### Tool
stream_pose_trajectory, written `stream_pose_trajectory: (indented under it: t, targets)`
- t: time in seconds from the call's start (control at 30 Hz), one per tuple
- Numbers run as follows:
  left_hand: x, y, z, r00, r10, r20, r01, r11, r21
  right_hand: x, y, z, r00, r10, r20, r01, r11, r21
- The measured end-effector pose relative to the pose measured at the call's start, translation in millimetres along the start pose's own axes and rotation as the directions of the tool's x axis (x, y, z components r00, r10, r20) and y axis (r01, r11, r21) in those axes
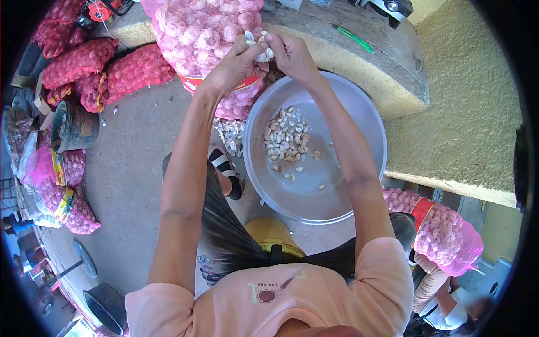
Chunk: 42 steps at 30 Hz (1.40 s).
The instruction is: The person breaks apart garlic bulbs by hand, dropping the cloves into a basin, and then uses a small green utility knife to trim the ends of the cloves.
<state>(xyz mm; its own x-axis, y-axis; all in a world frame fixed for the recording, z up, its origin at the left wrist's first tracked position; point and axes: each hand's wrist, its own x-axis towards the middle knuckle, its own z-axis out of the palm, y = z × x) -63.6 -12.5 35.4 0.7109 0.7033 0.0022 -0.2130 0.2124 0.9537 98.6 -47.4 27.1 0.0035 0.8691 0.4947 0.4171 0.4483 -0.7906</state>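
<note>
Both hands meet at the top centre, in front of a large pink net sack of garlic point(196, 33). My left hand point(236, 64) has its fingers bent around part of a white garlic bulb point(264, 54). On the other side of the bulb, my right hand point(291, 56) pinches at it with thumb and fingers. Below them and to the right sits a wide grey basin point(314, 191), with loose garlic cloves point(286, 135) gathered mostly in its left half. My right forearm crosses above the basin.
Red net sacks point(137, 70) and a dark bucket point(76, 126) stand at the left. A green cutter point(355, 39) lies on the concrete ledge point(387, 73). Another garlic sack point(438, 227) is at the right, near a seated person point(449, 309). A yellow bucket point(272, 233) sits between my legs.
</note>
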Motion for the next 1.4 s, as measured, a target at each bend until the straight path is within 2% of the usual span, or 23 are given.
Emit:
stream_pose_trajectory:
  t: [0.03,0.1,0.2,0.27,0.33,0.4,0.47,0.6,0.63,0.7,0.73,0.77,0.8,0.87,0.93,1.0,1.03,1.1,1.13,1.2,1.27,1.33,1.4]
  targets:
    - [0.1,-2.1,-2.2,0.999,-0.010,-0.033,0.012,0.999,0.040,0.8,1.9,4.6,1.000,0.000,0.000,0.000,1.000,0.000]
    - [0.3,-3.4,-4.3,0.997,-0.017,-0.069,0.022,0.997,0.080,4.1,7.1,13.1,0.964,0.242,-0.105,-0.218,0.955,0.199]
    - [1.2,-2.6,-2.3,0.996,0.007,-0.094,0.006,0.991,0.134,7.3,15.6,15.2,0.967,0.247,-0.065,-0.219,0.932,0.287]
    - [2.2,-2.9,-1.0,0.997,0.006,-0.074,-0.007,1.000,-0.021,9.5,23.3,11.7,0.953,0.302,-0.011,-0.277,0.890,0.363]
    - [2.9,-1.4,-3.1,0.998,-0.017,-0.066,0.012,0.997,-0.073,9.2,28.9,8.3,0.936,0.348,0.048,-0.334,0.841,0.427]
    - [3.4,1.8,-2.1,0.998,-0.036,-0.057,0.029,0.992,-0.123,9.1,29.0,6.1,0.886,0.456,0.084,-0.368,0.583,0.725]
    - [1.7,5.8,0.3,0.980,-0.128,-0.152,0.095,0.973,-0.209,6.9,24.1,1.8,0.879,0.457,0.133,-0.398,0.552,0.732]
    - [3.9,7.8,-0.4,0.950,-0.184,-0.253,0.129,0.967,-0.219,5.4,24.4,2.3,0.871,0.433,0.232,-0.447,0.501,0.741]
    - [1.8,9.9,2.7,0.942,-0.157,-0.296,0.115,0.982,-0.152,5.2,21.4,2.9,0.871,0.431,0.235,-0.448,0.501,0.740]
    - [2.4,8.7,5.0,0.932,-0.127,-0.341,0.105,0.991,-0.083,2.5,12.7,5.0,0.893,0.424,0.152,-0.421,0.664,0.618]
    - [4.8,4.5,5.5,0.929,-0.059,-0.364,0.051,0.998,-0.031,2.1,7.9,5.8,0.892,0.426,0.153,-0.422,0.663,0.618]
    - [6.2,1.1,5.2,0.924,0.009,-0.383,-0.001,1.000,0.021,1.9,3.2,6.4,0.905,0.416,0.089,-0.387,0.719,0.577]
    - [6.0,2.0,4.5,0.924,0.008,-0.383,-0.001,1.000,0.021,2.0,1.9,6.7,0.917,0.399,0.027,-0.352,0.773,0.529]
    - [5.4,3.8,3.3,0.957,0.104,-0.272,-0.079,0.992,0.102,2.8,12.3,7.6,0.939,0.345,-0.004,-0.293,0.804,0.517]
    - [6.5,0.7,5.6,0.956,0.116,-0.270,-0.087,0.990,0.115,3.9,8.6,7.3,0.957,0.289,-0.035,-0.233,0.833,0.502]
    - [6.2,0.4,7.8,0.955,0.127,-0.268,-0.095,0.987,0.129,4.4,3.8,9.3,0.968,0.215,-0.130,-0.147,0.904,0.402]
    - [5.2,1.5,8.8,0.963,0.114,-0.246,-0.092,0.991,0.099,4.5,6.1,10.7,0.968,0.214,-0.130,-0.146,0.904,0.401]
    - [5.7,1.0,11.8,0.970,0.099,-0.223,-0.086,0.994,0.068,4.1,10.2,13.4,0.957,0.197,-0.211,-0.138,0.955,0.262]
    - [6.8,-1.4,14.5,0.956,0.114,-0.270,-0.094,0.992,0.085,4.5,11.1,14.9,0.957,0.198,-0.212,-0.140,0.955,0.262]
    - [7.9,-7.7,13.5,0.939,0.128,-0.319,-0.100,0.990,0.102,5.6,11.0,18.3,0.924,0.189,-0.333,-0.063,0.933,0.354]
    - [12.3,-14.7,9.4,0.944,0.147,-0.296,-0.144,0.989,0.032,8.4,8.9,13.4,0.923,0.221,-0.315,-0.080,0.911,0.404]
    - [10.2,-10.5,14.4,0.949,0.138,-0.285,-0.132,0.990,0.040,8.7,2.1,6.6,0.919,0.255,-0.300,-0.097,0.886,0.453]
    - [8.9,-7.1,19.0,0.953,0.133,-0.273,-0.125,0.991,0.045,3.4,-5.8,-0.4,0.910,0.380,-0.164,-0.171,0.706,0.687]
